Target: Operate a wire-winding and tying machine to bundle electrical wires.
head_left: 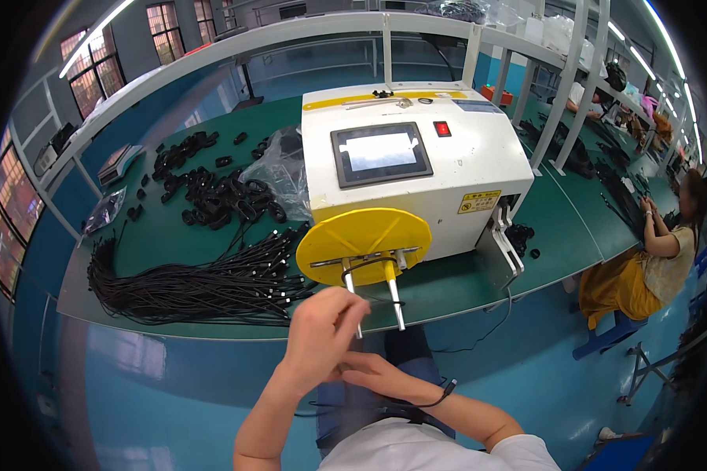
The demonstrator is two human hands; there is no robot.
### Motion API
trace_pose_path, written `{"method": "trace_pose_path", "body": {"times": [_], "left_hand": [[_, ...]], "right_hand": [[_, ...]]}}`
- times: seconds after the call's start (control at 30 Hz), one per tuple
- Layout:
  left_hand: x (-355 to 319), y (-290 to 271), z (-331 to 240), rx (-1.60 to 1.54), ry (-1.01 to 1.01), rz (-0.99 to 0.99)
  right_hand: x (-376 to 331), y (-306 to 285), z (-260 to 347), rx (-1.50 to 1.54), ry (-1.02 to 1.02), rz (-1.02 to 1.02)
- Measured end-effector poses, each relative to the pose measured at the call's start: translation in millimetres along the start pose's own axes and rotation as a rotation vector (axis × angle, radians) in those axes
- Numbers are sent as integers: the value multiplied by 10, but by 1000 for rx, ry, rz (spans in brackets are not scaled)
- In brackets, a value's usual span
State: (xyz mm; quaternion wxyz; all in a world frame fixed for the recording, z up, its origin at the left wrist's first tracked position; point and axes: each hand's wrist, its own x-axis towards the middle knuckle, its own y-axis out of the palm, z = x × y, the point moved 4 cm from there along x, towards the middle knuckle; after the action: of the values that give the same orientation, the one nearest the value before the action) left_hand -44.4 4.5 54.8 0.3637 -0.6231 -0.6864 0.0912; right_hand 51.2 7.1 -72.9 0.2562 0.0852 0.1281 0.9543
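A black cable [374, 298] stretches across the two white prongs [395, 302] of a yellow winding disc [365, 239], with part of it also near the disc's face. Left of the prongs, my left hand [320, 334] is raised, its curled fingers closed on the cable beside the prong tips. Lower and closer to me, my right hand [379, 377] has its fingers drawn together, their tips partly hidden behind the left hand and blurred. What those fingertips hold is hidden. Past my right wrist, a loose cable end [450, 387] with a plug sticks out.
A white machine [448, 173] with a screen [380, 154] carries the disc. Left on the green table [173, 259] lie a bundle of black cables [196, 282], coiled cables [220, 192] and a clear plastic bag [283, 169]. Another person [652, 251] sits working at the right.
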Motion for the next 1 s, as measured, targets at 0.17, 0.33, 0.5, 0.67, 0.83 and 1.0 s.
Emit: {"method": "trace_pose_path", "body": {"times": [0.17, 0.33, 0.5, 0.67, 0.83, 1.0], "left_hand": [[-231, 330, -241, 111, 144, 269], [-640, 574, 438, 339, -122, 407], [-855, -169, 1289, 396, -396, -28], [-913, -710, 1754, 138, -363, -237], [-782, -817, 1843, 61, -377, -322], [-786, -867, 1942, -33, -393, -312]], "right_hand": [[-383, -703, -95, -19, 165, -251], [-603, -1230, -116, 58, 161, -425], [-737, -1555, -85, -63, 155, -628], [-436, -1471, 415, -564, -177, -824], [15, -1225, 795, -1245, -513, -876], [143, -1193, 778, -1342, -530, -873]]}}
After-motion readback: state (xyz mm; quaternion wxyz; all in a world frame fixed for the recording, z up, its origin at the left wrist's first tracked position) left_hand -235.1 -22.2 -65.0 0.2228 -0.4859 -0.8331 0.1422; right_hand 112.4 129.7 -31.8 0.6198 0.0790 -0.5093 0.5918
